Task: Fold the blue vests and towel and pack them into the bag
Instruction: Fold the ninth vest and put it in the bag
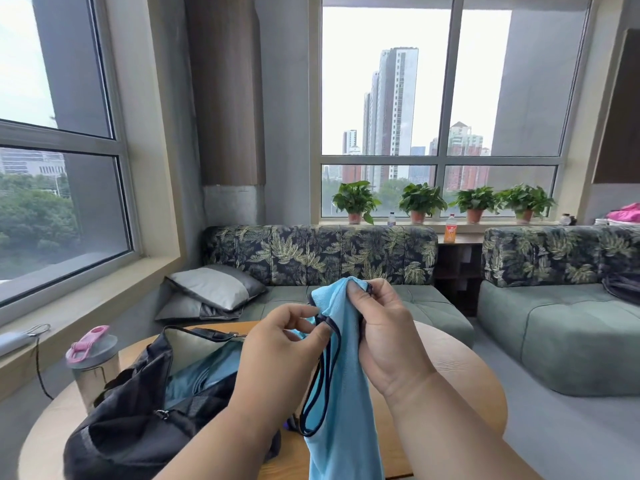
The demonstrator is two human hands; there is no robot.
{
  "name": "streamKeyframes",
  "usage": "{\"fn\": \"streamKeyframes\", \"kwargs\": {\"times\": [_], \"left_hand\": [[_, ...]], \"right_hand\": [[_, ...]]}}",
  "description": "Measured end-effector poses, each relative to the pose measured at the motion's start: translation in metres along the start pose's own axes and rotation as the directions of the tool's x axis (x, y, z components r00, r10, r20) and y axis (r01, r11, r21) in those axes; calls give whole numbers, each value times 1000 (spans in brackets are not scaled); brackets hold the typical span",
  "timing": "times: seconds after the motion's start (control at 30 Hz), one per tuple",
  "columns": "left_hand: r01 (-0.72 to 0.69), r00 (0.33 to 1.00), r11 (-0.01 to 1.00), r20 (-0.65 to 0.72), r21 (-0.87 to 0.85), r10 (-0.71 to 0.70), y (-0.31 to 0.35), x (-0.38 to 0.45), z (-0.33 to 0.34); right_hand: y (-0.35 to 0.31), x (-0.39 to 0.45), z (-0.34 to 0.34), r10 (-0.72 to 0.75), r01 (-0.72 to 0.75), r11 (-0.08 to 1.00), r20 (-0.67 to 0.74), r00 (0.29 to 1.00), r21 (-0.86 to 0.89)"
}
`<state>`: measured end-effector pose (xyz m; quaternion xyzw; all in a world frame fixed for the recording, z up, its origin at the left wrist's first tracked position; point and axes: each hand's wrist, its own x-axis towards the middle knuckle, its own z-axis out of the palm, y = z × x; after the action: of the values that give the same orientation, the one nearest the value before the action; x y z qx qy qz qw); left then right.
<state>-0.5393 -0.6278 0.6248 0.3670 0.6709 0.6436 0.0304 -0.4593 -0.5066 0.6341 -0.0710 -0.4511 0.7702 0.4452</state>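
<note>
Both hands grip the blue vest (341, 375) raised above the table, left hand (277, 344) pinching its dark trim, right hand (381, 327) clutching the top; align shoulder straps evenly before folding, bag (138, 410) open near left

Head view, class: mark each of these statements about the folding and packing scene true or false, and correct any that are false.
1. Both hands hold the blue vest above the table. True: the left hand pinches its dark trim and the right hand grips its top.
2. The bag is zipped shut. False: it lies open, with blue fabric showing inside.
3. A bottle with a pink lid stands on the table left of the bag. True.
4. The vest lies folded flat on the sofa. False: it hangs unfolded from the hands.
5. Four potted plants stand on the windowsill. True.
</note>
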Motion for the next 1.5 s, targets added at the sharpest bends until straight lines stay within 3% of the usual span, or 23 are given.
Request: {"fn": "streamKeyframes", "kwargs": {"times": [0.13, 0.43, 0.63, 0.77, 0.93, 1.17, 1.5], "left_hand": [[132, 991, 983, 41, -128, -128, -1, 3, 3], [320, 936, 842, 284, -433, -210, 6, 10, 0], [285, 942, 827, 299, -486, -149, 3, 19, -3], [255, 950, 838, 285, -482, -125, 3, 19, -5], [325, 926, 819, 334, -474, -174, 4, 20, -7], [390, 903, 803, 356, -451, -239, 3, 23, -10], [403, 895, 754, 395, -519, -207, 6, 20, -10]], "right_hand": [[-1, -1, -4, -6, 5, 1000, -17, 1000, -18], [-2, -1, -16, 5, -4, 999, 32, 999, -45], [-8, 0, -27, 33, -25, 998, 156, 987, -53], [-11, 2, -41, 124, -84, 982, 244, 962, -171], [-13, 2, -45, 212, -134, 949, 262, 941, -285], [-11, 4, -46, 168, -76, 944, 270, 948, -321], [-5, 5, -46, 100, 9, 926, 271, 957, -377]]}}
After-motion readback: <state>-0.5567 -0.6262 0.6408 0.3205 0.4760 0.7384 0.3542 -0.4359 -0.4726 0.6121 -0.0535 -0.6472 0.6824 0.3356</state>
